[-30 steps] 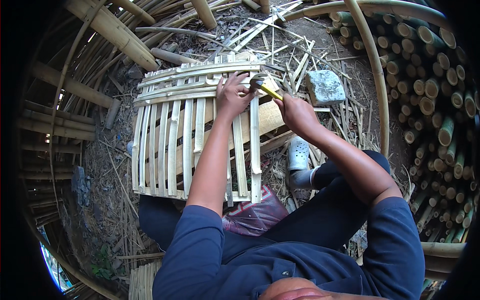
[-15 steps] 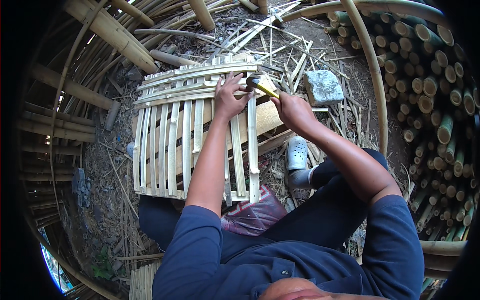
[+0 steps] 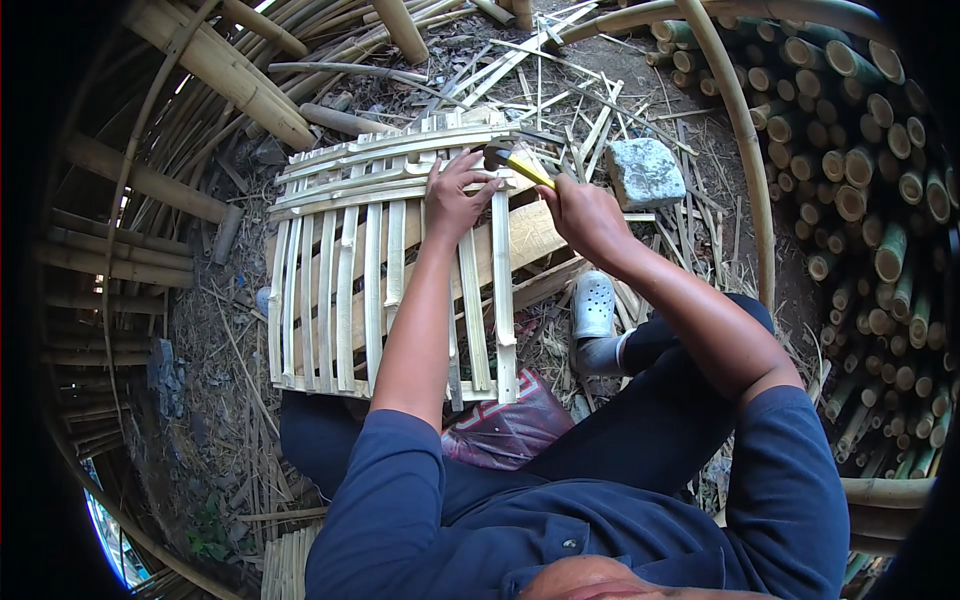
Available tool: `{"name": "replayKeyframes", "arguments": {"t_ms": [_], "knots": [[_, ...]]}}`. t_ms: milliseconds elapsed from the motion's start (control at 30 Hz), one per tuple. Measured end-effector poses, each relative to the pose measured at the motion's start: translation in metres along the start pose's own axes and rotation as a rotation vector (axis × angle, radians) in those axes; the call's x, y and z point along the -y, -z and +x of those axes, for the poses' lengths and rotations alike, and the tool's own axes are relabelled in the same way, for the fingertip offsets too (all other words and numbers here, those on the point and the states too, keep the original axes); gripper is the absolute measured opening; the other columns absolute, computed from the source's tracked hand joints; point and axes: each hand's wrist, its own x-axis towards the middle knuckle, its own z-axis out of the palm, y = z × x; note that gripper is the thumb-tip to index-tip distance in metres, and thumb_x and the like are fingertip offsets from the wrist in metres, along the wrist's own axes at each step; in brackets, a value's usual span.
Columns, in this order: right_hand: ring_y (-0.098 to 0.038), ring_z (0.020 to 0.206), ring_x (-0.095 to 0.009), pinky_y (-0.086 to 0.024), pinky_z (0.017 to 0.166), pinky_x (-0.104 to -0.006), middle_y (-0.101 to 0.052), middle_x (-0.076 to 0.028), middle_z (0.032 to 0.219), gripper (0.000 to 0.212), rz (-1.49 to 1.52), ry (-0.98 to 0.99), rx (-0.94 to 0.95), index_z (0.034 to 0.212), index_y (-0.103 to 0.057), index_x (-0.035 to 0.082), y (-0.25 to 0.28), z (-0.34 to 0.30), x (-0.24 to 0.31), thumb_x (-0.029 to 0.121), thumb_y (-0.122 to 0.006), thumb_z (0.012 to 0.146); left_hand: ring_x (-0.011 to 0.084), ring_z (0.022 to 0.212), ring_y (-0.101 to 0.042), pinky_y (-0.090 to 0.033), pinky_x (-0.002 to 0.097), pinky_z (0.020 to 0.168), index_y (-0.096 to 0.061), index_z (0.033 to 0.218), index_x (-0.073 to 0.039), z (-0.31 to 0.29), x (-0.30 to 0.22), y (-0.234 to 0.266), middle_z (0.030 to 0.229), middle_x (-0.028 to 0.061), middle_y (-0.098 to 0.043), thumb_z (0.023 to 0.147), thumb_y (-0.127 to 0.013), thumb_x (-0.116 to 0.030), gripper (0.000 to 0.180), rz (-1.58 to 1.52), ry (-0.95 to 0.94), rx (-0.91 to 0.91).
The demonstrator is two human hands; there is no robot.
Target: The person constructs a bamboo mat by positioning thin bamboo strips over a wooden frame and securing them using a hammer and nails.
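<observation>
A slatted bamboo panel (image 3: pixel 345 290) lies in front of my legs, with long upright strips crossed by several horizontal strips near its far end. My left hand (image 3: pixel 458 200) rests on those far cross strips, fingers spread. Whether anything small sits between its thumb and forefinger is too fine to make out. My right hand (image 3: pixel 588 215) is closed around the yellow handle of a hammer (image 3: pixel 528 168). The dark hammer head is just beyond my left fingertips, over the panel's far right corner; whether it touches the strips cannot be told.
Wide boards (image 3: pixel 530 232) lie beneath the panel. A pale stone block (image 3: pixel 646 174) sits to the right, near my light clog (image 3: pixel 594 305). Cut bamboo poles (image 3: pixel 855 170) are stacked at the right. Loose strips (image 3: pixel 600 130) litter the ground, and a curved pole (image 3: pixel 745 130) rises beside them.
The hammer head has shifted slightly left and away from me, and my right hand has moved slightly left with it. My left hand stays at nearly the same spot on the panel.
</observation>
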Motion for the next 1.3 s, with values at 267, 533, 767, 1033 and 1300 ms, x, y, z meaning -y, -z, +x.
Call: {"name": "replayKeyframes", "arguments": {"t_ms": [267, 533, 767, 1033, 1300], "knots": [[-0.067, 0.068, -0.045, -0.051, 0.062, -0.0551, -0.067, -0.023, 0.072, 0.041, -0.017, 0.029, -0.063, 0.093, -0.06, 0.001, -0.022, 0.001, -0.014, 0.038, -0.049, 0.105, 0.0218, 0.132, -0.057, -0.026, 0.0488, 0.121, -0.08, 0.088, -0.015, 0.003, -0.005, -0.007, 0.131, 0.0064, -0.069, 0.085, -0.079, -0.039, 0.024, 0.068, -0.009, -0.024], [-0.067, 0.067, -0.045, -0.051, 0.061, -0.055, -0.066, -0.024, 0.071, 0.041, -0.022, 0.048, -0.057, 0.092, -0.06, 0.0, -0.016, 0.004, -0.009, 0.037, -0.049, 0.105, 0.0207, 0.131, -0.057, -0.027, 0.0472, 0.12, -0.08, 0.086, -0.017, 0.003, -0.003, -0.009, 0.127, 0.0069, -0.071, 0.082, -0.081, -0.037, 0.02, 0.06, -0.007, -0.018], [-0.063, 0.063, -0.046, -0.048, 0.058, -0.0563, -0.062, -0.023, 0.065, 0.039, 0.017, 0.104, -0.162, 0.09, -0.058, 0.001, -0.012, 0.007, 0.0, 0.037, -0.05, 0.105, 0.0199, 0.131, -0.057, -0.027, 0.0473, 0.12, -0.081, 0.086, -0.017, 0.002, 0.002, -0.008, 0.127, 0.0066, -0.071, 0.082, -0.081, -0.037, 0.021, 0.054, 0.025, -0.029], [-0.066, 0.066, -0.045, -0.05, 0.06, -0.0551, -0.065, -0.023, 0.069, 0.041, -0.011, 0.066, -0.12, 0.091, -0.061, 0.001, -0.004, 0.004, 0.011, 0.037, -0.05, 0.105, 0.0189, 0.129, -0.058, -0.028, 0.0462, 0.119, -0.081, 0.084, -0.017, 0.001, 0.003, -0.004, 0.126, 0.0054, -0.071, 0.08, -0.082, -0.043, 0.026, 0.09, 0.017, -0.035], [-0.068, 0.068, -0.042, -0.051, 0.059, -0.0539, -0.068, -0.022, 0.072, 0.039, -0.053, 0.07, -0.078, 0.092, -0.062, 0.0, -0.008, 0.002, 0.009, 0.036, -0.051, 0.105, 0.0205, 0.128, -0.059, -0.03, 0.0455, 0.118, -0.081, 0.085, -0.018, 0.003, 0.0, -0.004, 0.126, 0.0059, -0.071, 0.079, -0.083, -0.042, 0.024, 0.12, 0.079, 0.013]]}}
